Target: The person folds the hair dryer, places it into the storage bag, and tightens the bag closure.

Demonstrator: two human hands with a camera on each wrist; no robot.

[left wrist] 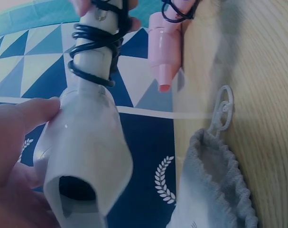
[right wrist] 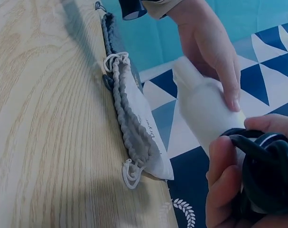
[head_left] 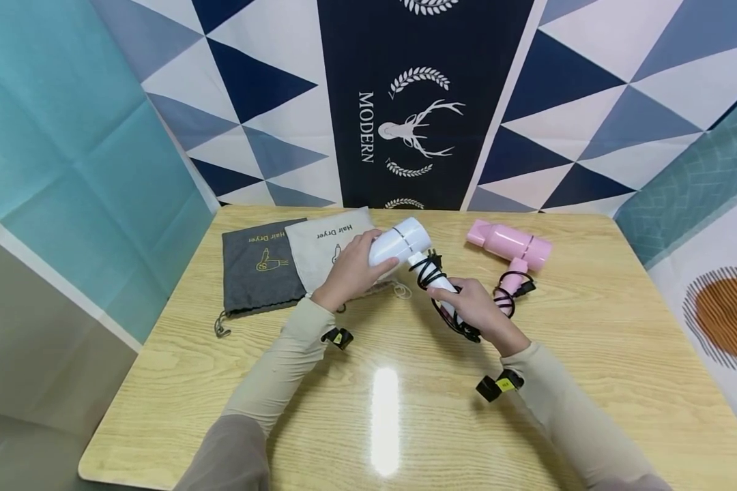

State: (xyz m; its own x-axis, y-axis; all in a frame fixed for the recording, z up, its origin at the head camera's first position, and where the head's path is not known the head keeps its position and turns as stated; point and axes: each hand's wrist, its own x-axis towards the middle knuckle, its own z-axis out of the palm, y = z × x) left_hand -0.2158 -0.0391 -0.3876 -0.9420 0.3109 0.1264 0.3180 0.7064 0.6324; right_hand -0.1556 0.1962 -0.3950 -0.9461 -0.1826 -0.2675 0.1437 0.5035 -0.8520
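A white hair dryer (head_left: 399, 244) is held in both hands over the middle of the table. My left hand (head_left: 353, 267) grips its barrel near the nozzle end, thumb below and fingers over the top. The nozzle's opening shows in the left wrist view. My right hand (head_left: 475, 307) grips the handle, around which a black cord (head_left: 430, 274) is wound, its plug sticking out near the barrel. Just behind my left hand lies a light drawstring pouch (head_left: 304, 235) with "Hair Dryer" printed on it, partly covered by that hand. Its gathered mouth (right wrist: 129, 123) faces the near side.
A dark grey drawstring pouch (head_left: 236, 273) lies at the left, partly under the light one. A pink hair dryer (head_left: 508, 242) with its own wound cord lies at the back right, beyond my right hand. Patterned cloth (head_left: 270, 88) hangs behind the wooden table (head_left: 589, 341).
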